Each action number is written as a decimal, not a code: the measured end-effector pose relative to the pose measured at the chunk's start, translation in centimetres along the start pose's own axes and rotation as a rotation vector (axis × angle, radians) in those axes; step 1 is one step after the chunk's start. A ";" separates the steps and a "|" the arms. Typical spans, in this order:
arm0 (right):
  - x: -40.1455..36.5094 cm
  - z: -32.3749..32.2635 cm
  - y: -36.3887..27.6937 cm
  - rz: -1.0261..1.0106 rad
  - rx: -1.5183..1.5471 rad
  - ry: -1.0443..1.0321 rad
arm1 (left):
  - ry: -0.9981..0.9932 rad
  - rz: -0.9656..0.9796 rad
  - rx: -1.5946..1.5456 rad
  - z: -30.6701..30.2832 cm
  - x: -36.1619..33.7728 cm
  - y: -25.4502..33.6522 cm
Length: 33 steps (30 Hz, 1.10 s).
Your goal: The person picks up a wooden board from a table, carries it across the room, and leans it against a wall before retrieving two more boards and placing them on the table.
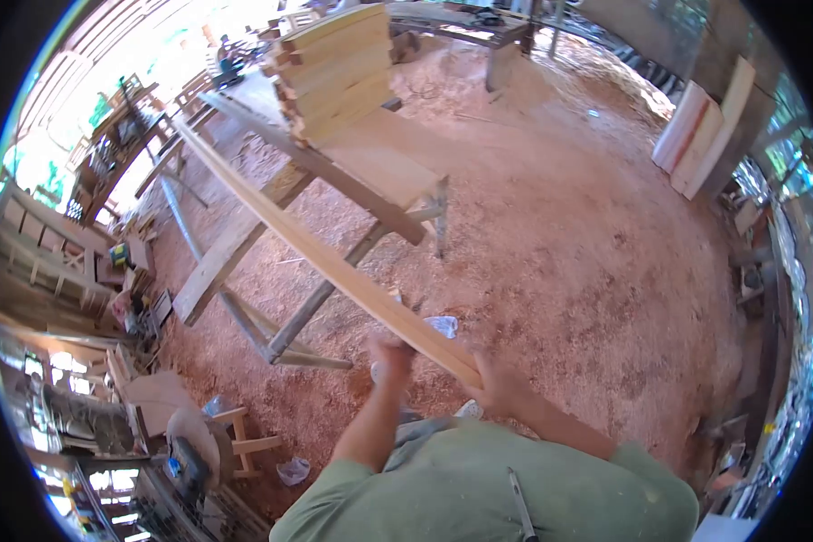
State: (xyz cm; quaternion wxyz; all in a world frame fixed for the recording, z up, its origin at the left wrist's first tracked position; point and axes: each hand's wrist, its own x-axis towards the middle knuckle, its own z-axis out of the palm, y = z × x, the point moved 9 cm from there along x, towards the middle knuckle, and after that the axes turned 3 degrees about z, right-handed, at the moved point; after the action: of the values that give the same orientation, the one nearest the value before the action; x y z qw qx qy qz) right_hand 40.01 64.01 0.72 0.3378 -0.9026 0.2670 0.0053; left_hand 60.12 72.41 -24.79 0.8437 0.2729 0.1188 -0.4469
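Observation:
A long, narrow wooden board (334,262) slants from the upper left down to my body. My right hand (499,384) is closed round its near end. Farther along, my left hand (390,357) grips the board from its left side and below; its fingers are partly hidden and slightly blurred. The board's far part passes over a rough wooden trestle (235,248) and reaches beyond it at the upper left.
A stack of pale planks (343,72) stands on a work table (379,163) ahead. Trestle legs rise left of my feet. Boards (709,135) lean at the right. Tools and a small wooden stool (244,444) are at the lower left. Shavings cover the floor (551,244).

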 end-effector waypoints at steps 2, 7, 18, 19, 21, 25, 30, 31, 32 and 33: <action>-4.9 -0.3 4.3 0.020 0.008 -0.020 | 0.159 0.008 -0.083 -0.1 1.7 4.8; -16.6 0.3 16.0 0.254 0.019 -0.030 | 0.197 0.003 0.014 0.4 4.8 7.5; -28.0 0.2 26.5 0.561 -0.118 0.113 | 0.204 0.070 0.023 2.5 0.5 -7.3; -28.1 0.7 27.0 0.569 -0.115 0.119 | 0.228 0.059 0.026 2.2 0.4 -7.7; -27.9 0.6 27.2 0.650 -0.191 0.120 | 0.261 0.044 0.027 3.8 -1.2 -7.9; -21.5 2.2 24.9 0.564 -0.045 -0.088 | 0.338 -0.068 0.013 2.5 -1.7 -9.0; -2.7 3.7 11.8 0.168 0.146 -0.048 | 0.283 -0.015 0.005 2.0 -0.7 -8.8; 1.3 2.5 6.9 -0.020 0.186 0.034 | 0.277 -0.022 0.018 2.3 -0.9 -8.8; 4.6 2.7 4.0 -0.058 0.156 0.068 | 0.268 -0.034 0.035 2.6 -1.0 -8.9; 7.4 3.0 1.3 -0.096 0.130 0.105 | 0.267 -0.053 0.045 2.9 -1.1 -8.9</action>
State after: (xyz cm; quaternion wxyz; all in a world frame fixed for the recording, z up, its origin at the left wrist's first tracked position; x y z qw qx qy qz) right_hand 46.20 61.50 -3.75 0.3812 -0.8894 0.2408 -0.0757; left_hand 52.03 67.51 -25.04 0.8019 0.3454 0.2271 -0.4314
